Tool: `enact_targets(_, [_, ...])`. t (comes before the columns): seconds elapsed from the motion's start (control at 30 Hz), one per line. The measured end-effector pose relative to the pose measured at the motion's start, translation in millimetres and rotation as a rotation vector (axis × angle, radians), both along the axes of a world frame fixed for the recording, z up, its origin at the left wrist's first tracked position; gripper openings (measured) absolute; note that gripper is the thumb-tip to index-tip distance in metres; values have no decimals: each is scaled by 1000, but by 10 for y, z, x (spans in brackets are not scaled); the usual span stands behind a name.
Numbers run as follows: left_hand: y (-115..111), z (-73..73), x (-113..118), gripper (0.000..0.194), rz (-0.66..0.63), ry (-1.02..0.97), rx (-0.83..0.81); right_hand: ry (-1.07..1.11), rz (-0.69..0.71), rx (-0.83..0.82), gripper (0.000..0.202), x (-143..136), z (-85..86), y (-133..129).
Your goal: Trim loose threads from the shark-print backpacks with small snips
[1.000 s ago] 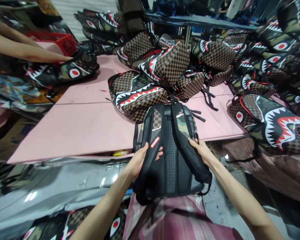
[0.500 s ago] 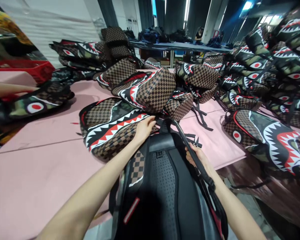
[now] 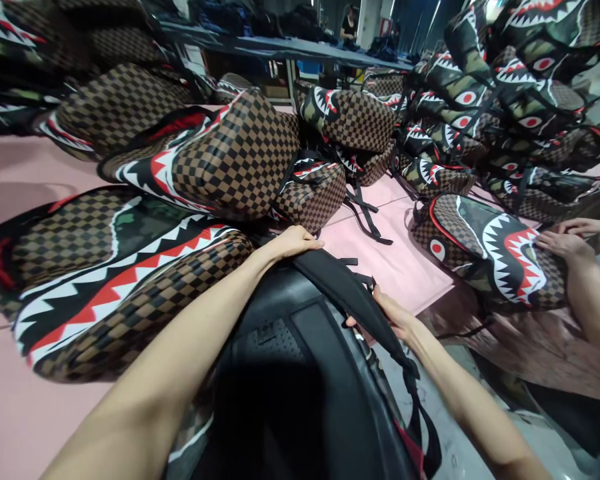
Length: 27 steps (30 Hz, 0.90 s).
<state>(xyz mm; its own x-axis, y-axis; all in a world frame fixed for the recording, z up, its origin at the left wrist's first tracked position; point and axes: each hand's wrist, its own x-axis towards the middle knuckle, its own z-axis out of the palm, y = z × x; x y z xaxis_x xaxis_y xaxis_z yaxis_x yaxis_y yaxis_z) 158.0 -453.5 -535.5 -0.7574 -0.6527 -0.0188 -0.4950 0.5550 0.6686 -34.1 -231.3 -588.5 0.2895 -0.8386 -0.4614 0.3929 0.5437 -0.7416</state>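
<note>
A black backpack (image 3: 280,293) stands upright close in front of me, its padded back panel facing me. My left hand (image 3: 296,243) is closed over its top edge, by the upper end of a shoulder strap (image 3: 353,293). On the right side of the pack, my right hand (image 3: 393,315) grips that strap; the strap covers part of the fingers, and one fingertip shows at its inner edge. Left of the pack lies a checkered backpack (image 3: 130,287) with a shark-mouth print, partly behind my left forearm.
More checkered shark-print backpacks (image 3: 235,153) lie behind on the pink table (image 3: 405,267). Piled camouflage backpacks (image 3: 530,120) stand at the right. A co-worker's hands (image 3: 565,243) touch another shark-print backpack (image 3: 480,247) there. A far person (image 3: 349,27) is near a blue-topped table.
My view has turned right and closer to the table. The strap now lies across the pack's upper right, and my left hand has come to its upper end. Co-worker's hands show more.
</note>
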Motion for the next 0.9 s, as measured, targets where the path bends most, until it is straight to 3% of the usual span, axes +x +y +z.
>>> enact_targets(0.1, [29, -24, -41, 53, 55, -40, 21, -23, -25, -21, 47, -18, -16, 45])
enact_targets(0.27, [55, -42, -24, 53, 115, -118, 2, -170, -82, 166, 44, 58, 19, 16])
enact_targets(0.4, [143, 30, 168, 54, 103, 7, -106, -221, -78, 183, 44, 50, 45, 51])
enact_targets(0.47, [299, 76, 338, 57, 209, 88, -246, -234, -59, 169, 45, 22, 22, 72])
enact_targets(0.57, [842, 51, 642, 64, 398, 25, -530, -277, 24, 181, 54, -27, -52, 79])
enact_targets(0.67, [1729, -153, 1005, 61, 430, -182, -737, -318, 94, 194, 62, -49, -94, 75])
enact_targets(0.77, [2526, -366, 1424, 71, 397, -411, -790, -287, 7, 184, 53, -23, -60, 93])
enact_targets(0.83, [2734, -353, 1674, 72, 476, -489, -670, -249, -51, 196, 51, 0, -27, 115])
enact_targets(0.9, [2617, -173, 1867, 61, 637, -474, -529, -230, -45, 247, 56, 9, -14, 129])
